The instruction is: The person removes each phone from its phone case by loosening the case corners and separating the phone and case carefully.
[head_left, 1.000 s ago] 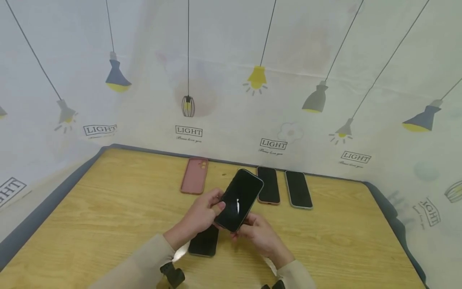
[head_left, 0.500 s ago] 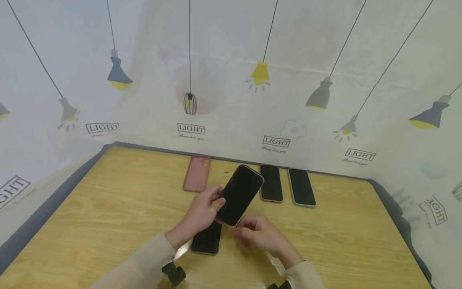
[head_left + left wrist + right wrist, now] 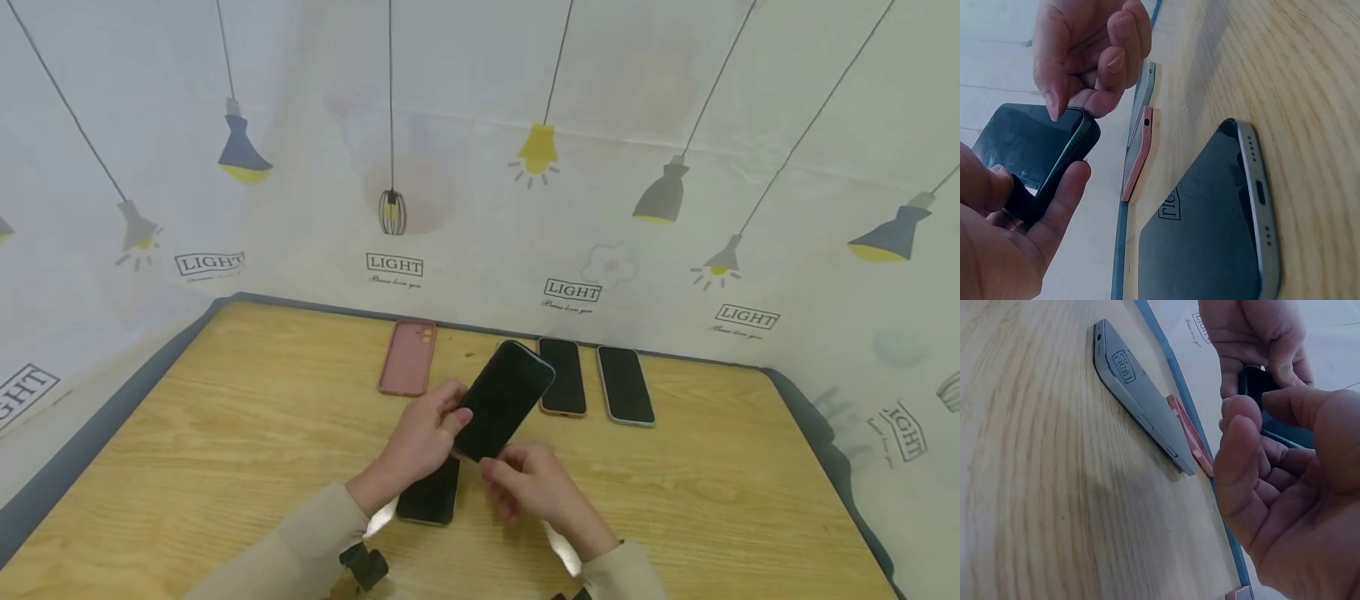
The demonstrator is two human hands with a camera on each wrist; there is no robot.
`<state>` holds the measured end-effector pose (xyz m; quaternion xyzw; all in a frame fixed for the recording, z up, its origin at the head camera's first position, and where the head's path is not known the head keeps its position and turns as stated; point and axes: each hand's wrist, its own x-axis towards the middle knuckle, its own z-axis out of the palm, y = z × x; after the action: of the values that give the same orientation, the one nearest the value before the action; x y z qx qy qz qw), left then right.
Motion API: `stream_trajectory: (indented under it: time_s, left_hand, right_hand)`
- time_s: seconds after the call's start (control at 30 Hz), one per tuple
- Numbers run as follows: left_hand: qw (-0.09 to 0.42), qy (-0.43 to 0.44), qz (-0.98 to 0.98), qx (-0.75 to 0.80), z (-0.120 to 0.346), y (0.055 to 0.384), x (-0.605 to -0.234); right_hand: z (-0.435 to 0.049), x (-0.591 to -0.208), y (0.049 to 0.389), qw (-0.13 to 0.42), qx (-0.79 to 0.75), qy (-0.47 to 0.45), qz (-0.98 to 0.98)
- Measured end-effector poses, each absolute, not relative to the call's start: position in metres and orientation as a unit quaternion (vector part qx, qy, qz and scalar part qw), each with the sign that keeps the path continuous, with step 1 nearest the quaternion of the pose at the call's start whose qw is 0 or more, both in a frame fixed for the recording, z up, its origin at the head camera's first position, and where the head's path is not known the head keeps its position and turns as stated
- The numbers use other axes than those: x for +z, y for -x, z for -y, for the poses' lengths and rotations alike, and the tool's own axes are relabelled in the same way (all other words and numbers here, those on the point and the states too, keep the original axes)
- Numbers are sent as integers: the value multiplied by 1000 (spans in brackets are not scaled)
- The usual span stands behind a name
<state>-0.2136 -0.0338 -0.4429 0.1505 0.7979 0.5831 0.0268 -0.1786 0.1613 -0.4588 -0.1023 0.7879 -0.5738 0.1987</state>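
A smartphone in a dark case is held up, tilted, its black screen facing me. My left hand grips its lower left side, thumb on the front edge and fingers behind. The right hand pinches at the bottom corner. In the left wrist view the right thumb lies on the screen's corner, with the forefinger bent close beside it and the other fingers curled. Dark casing wraps the phone's bottom edge. Partly behind the left hand, a silver-edged phone lies face up on the wooden table.
A pink phone case lies near the table's back edge. To its right are a phone in a pink case and a phone with a pale rim. A lamp-printed cloth hangs behind the table.
The right hand drew slightly away from the phone's bottom edge, then came back to its corner. My left hand keeps its grip; the phone has shifted slightly up and right.
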Motion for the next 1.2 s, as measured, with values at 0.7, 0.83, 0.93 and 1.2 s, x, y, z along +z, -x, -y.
stream_trajectory:
  time_s: [0.7, 0.83, 0.93, 1.2]
  left_hand:
    - [44, -155, -792, 588, 34, 212, -444]
    - [45, -159, -786, 595, 33, 213, -445]
    - [47, -166, -776, 606, 34, 214, -448]
    - [101, -140, -743, 646, 37, 215, -454]
  right_hand:
    - [-148, -468, 181, 148, -569, 39, -808]
    - [-149, -466, 181, 133, -572, 37, -809]
    - [-149, -466, 180, 123, -572, 43, -810]
    - [-155, -474, 177, 106, -559, 52, -820]
